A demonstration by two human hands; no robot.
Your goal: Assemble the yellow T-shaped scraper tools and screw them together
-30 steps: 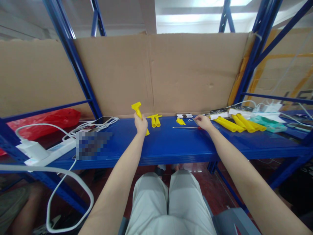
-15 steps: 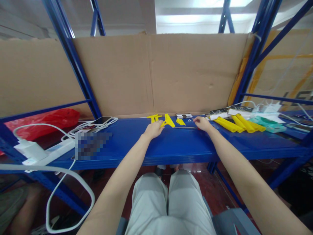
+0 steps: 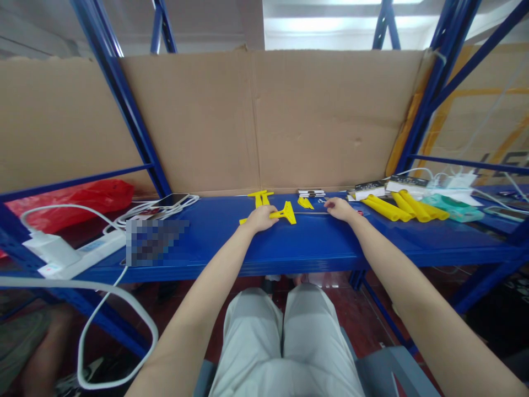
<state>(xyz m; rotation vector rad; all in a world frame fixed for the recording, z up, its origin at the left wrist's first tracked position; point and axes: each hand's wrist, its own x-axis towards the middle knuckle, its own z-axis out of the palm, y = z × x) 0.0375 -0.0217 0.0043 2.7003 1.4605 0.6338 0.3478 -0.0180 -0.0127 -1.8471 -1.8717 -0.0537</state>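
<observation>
My left hand (image 3: 262, 218) is closed around the handle of a yellow scraper-like tool (image 3: 288, 213), whose wide head points right. Behind that hand, more yellow T-shaped pieces (image 3: 260, 197) lie on the blue shelf (image 3: 314, 242). My right hand (image 3: 336, 208) rests at the shelf's middle right, fingers bent together near some tiny parts; whether it grips one is too small to tell. Between the hands lies a thin rod (image 3: 309, 214). Small yellow pieces (image 3: 305, 203) and a stack of black-and-white items (image 3: 311, 193) sit beyond the rod.
Yellow tubes (image 3: 382, 208), small boxes (image 3: 370, 189) and a green plastic bag (image 3: 454, 209) are at the right. A white power strip (image 3: 86, 256), cables and a red bag (image 3: 82, 204) occupy the left. Cardboard (image 3: 256, 121) stands behind the shelf.
The yellow tool in my left hand has turned, so its head now faces right and its handle end shows left of the hand. My right hand has barely moved.
</observation>
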